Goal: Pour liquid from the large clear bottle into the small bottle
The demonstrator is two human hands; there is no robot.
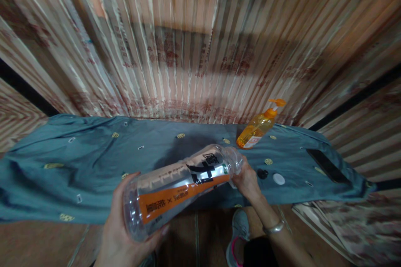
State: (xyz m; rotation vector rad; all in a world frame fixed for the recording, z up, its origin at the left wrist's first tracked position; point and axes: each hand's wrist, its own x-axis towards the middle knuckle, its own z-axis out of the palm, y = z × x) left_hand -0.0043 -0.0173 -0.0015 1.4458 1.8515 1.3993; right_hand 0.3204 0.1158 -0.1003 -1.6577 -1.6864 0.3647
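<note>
A large clear plastic bottle (184,187) with an orange label and black lettering lies tilted across the front of me. Its base is at the lower left and its neck at the upper right. My left hand (122,225) is wrapped round the base end. At the neck end, my right hand (246,177) is closed on the bottle, its fingers partly hidden behind the plastic. Something pale shows beside those fingers, too unclear to name. The bottle looks see-through, with no liquid visible in it.
A teal patterned cloth (94,154) covers the table. On it stand or lie an orange pump bottle (257,129), a small black object (262,174), a white round disc (278,179) and a black phone (327,166). A patterned curtain (188,71) hangs behind.
</note>
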